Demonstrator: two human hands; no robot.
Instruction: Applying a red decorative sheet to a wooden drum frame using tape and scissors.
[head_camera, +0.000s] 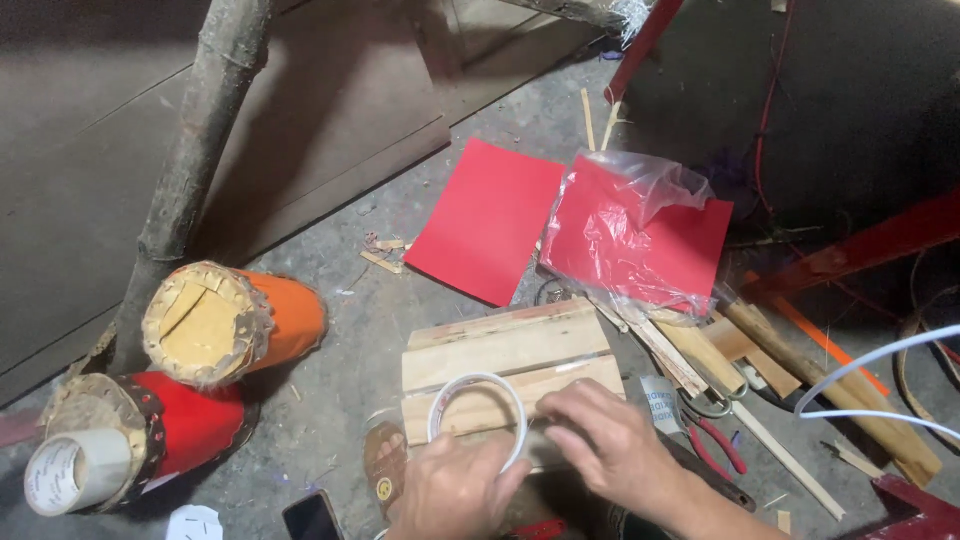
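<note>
Fingers of the left hand (455, 495) curled closed on a white ring (478, 415), right hand (605, 443) pressed flat beside it, grip unclear, both on a wooden board (505, 350), red paper sheet (487, 220) beyond, pliers (712, 445) alongside

The left hand (455, 492) is cut off at the wrist by the bottom edge, and it covers the near arc of the white ring (478, 412). Under the right hand (612, 445) the near edge of the wooden board (505, 350) is hidden. Left of the left hand, the dark phone (312, 517) runs off the bottom edge. Right of the right hand, the red-handled pliers (722, 445) show only their handles clearly.
</note>
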